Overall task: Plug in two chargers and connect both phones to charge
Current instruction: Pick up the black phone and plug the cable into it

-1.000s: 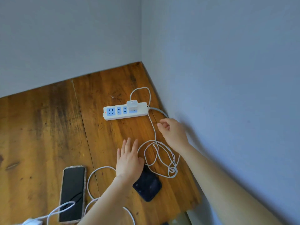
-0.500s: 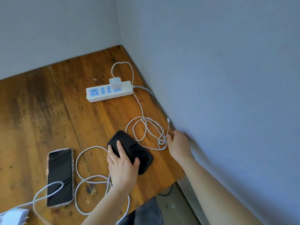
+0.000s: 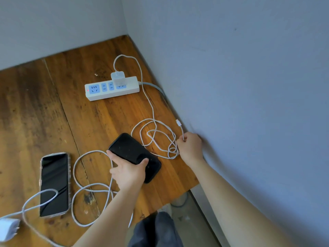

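A white power strip [image 3: 99,95] lies at the back of the wooden table, with one white charger [image 3: 117,77] plugged into it. That charger's cable [image 3: 151,107] runs down into loose coils, and my right hand [image 3: 190,147] pinches it just below its free connector [image 3: 178,123], which points up beside the wall. My left hand [image 3: 129,172] grips the near end of a black phone [image 3: 131,149]. A second phone in a clear case [image 3: 54,184] lies face up at the left. A second white charger [image 3: 8,229] rests unplugged at the bottom left, its cable [image 3: 92,186] looping across the table.
The wooden table [image 3: 35,113] fits into a corner of grey walls, and the right wall [image 3: 249,86] is touching my right hand's knuckles. The table's near edge ends at the lower right, with the floor and a dark trouser leg [image 3: 156,229] below.
My left hand slid off the top of the black phone and took hold of its near end. My right hand moved down along the wall and picked up the cable end.
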Demonstrator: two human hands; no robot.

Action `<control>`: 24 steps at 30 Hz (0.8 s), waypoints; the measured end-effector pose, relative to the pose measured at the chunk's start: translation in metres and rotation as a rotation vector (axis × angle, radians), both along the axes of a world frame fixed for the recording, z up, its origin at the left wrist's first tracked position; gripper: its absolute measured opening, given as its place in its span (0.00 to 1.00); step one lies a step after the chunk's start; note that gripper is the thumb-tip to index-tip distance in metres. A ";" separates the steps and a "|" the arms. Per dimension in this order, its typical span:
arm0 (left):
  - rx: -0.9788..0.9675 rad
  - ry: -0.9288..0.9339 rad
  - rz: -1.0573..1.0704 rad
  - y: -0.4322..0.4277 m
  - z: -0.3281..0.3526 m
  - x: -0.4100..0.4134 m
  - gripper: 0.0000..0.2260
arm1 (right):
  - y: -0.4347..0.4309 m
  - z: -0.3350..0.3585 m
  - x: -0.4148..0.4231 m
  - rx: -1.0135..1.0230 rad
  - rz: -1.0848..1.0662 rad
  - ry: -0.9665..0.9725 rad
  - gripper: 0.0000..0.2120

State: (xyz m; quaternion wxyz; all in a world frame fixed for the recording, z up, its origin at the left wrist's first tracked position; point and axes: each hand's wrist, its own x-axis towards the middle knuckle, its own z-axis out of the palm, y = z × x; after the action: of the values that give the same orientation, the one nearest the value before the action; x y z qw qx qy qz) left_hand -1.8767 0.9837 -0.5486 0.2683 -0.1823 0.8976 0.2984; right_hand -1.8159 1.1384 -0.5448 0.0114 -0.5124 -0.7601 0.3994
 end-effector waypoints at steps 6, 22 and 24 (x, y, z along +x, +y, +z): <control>0.076 -0.048 0.039 0.000 0.016 -0.003 0.44 | -0.001 0.036 0.005 -0.258 -0.033 0.173 0.11; 0.835 -0.424 0.522 -0.060 0.131 0.021 0.17 | -0.023 0.172 0.070 -0.134 0.425 0.214 0.14; 0.885 -0.451 0.552 -0.061 0.139 0.027 0.18 | -0.032 0.178 0.074 -0.156 0.463 0.268 0.15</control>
State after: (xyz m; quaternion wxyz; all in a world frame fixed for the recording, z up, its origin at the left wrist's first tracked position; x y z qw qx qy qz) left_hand -1.8497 0.9230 -0.4096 0.4163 -0.3395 0.5265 0.6590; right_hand -1.7422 1.1062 -0.3666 -0.0192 -0.2669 -0.8156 0.5130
